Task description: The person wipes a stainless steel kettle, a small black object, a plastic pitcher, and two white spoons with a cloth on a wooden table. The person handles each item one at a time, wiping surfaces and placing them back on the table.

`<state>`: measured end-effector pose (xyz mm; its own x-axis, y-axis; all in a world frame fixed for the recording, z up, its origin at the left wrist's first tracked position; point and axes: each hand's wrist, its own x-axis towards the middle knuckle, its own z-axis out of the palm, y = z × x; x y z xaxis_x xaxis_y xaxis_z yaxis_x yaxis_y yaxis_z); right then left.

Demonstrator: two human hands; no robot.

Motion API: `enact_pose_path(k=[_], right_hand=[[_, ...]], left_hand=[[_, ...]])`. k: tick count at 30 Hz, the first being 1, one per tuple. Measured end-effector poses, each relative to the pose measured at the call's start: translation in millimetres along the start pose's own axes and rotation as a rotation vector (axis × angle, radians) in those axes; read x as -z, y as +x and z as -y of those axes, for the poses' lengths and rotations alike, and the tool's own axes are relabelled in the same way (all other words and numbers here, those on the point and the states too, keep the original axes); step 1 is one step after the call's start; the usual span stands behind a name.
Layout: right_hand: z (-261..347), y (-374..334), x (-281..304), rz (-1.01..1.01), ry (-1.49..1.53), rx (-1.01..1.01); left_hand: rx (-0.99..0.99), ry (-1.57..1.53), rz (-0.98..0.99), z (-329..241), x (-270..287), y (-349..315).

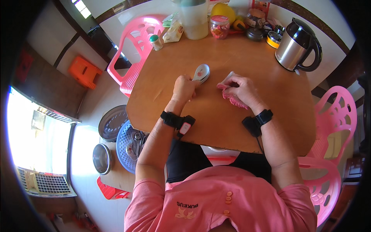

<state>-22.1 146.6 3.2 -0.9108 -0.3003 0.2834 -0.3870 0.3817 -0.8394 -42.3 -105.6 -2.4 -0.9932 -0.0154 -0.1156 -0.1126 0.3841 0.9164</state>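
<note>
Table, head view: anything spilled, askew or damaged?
No spill or toppled item stands out on the table. One minor oddity: a pale streak on its left side; scratch or reflection, can't tell. The left hand holds stacked spoons; the right hand holds a bunched pink cloth.

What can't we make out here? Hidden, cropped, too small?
Head view:
- Spoon stack: count unclear; left hand covers the handles.
- Pink cloth: partly covered by right hand.
- Pitcher: top cut off by upper edge.
- Blue basket: right side behind tabletop and left forearm; contents too small to identify.
</note>
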Motion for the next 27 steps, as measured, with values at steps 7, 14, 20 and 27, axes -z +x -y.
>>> enact_pose_path(k=[7,14,20,27], right_hand=[[-4,0,-1,-0.016,0.009,-0.008],[-10,1,2,-0.052,0.319,-0.093],[9,1,31,-0.438,0.798,-0.123],[1,13,18,-0.545,-0.154,0.397]], left_hand=[[0.078,-0.039,0.059,1,2,4],[-0.356,0.571,-0.524,-8,-2,-6],[0.011,-0.439,0.123,-51,-40,-34],[-0.112,-0.797,0.128,-62,-126,-16]])
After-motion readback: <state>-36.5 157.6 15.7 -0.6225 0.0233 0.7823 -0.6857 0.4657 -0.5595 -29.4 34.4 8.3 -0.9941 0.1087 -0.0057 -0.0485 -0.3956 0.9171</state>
